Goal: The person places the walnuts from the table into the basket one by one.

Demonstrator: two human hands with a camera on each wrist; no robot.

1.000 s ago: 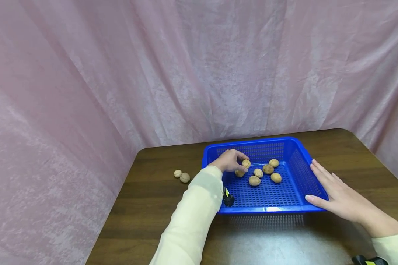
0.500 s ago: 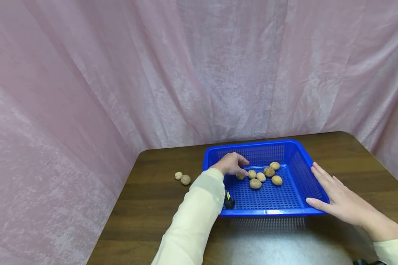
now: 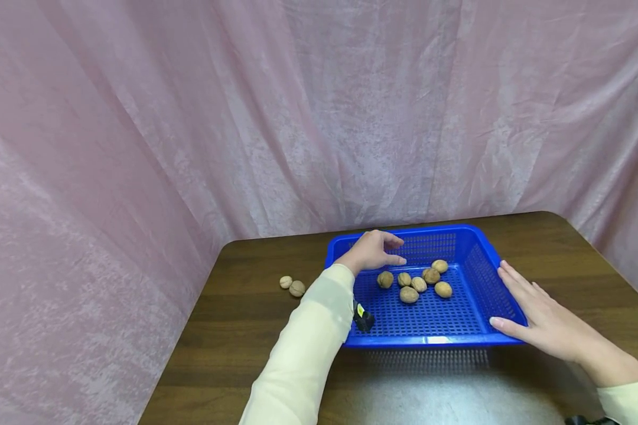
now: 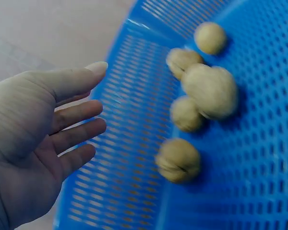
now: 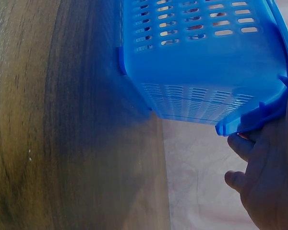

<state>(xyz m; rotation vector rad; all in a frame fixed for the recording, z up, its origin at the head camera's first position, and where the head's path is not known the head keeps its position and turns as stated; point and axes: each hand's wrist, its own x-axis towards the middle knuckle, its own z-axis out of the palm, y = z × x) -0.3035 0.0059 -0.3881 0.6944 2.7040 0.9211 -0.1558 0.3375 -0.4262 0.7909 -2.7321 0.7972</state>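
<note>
My left hand (image 3: 374, 251) hovers over the left back part of a blue plastic basket (image 3: 465, 319), fingers apart from the thumb and nothing between them. In the left wrist view, the palm and fingers (image 4: 79, 134) are relaxed beside the basket wall. Several walnuts lie loose on the basket floor; the leftmost walnut (image 3: 385, 280) is just below my left hand. My right hand (image 3: 542, 313) rests on the basket's right rim near the front corner, fingers extended and the thumb on the front edge. The right wrist view shows that hand (image 5: 269, 177) against the rim from outside.
A pale walnut (image 3: 286, 282) and a darker walnut (image 3: 297, 288) sit together on the brown wooden table (image 3: 244, 330), left of the basket. Pink curtain cloth (image 3: 319, 118) hangs behind the table.
My left hand held a walnut a second ago and let it go among the others on the basket floor. That hand has since lifted slightly. My right hand stays on the rim.
</note>
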